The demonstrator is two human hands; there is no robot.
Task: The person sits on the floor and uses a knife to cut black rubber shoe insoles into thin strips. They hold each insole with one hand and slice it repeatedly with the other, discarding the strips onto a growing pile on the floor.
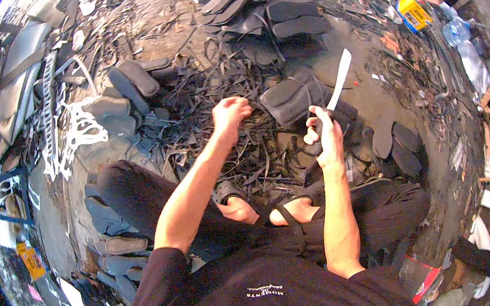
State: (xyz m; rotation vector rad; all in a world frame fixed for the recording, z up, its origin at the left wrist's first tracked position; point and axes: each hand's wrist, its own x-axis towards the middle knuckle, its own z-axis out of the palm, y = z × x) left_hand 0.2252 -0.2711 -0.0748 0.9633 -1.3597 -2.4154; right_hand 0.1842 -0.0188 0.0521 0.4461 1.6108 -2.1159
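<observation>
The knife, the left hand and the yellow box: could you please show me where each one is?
Knife [340, 79]: head view, on the middle of its pale blade.
Left hand [230, 115]: head view, on the middle of the hand.
Yellow box [414, 11]: head view, on its yellow side.

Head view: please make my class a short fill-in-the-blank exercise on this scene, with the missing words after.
The right grip holds the knife by its ____.
Its pale blade points ____ (toward/away from) the person's body.
In the picture, the blade's tip is ____ (higher/lower) than the left grip.
The package near the picture's upper right is mainly ____.

Missing words: handle; away from; higher; yellow.
</observation>
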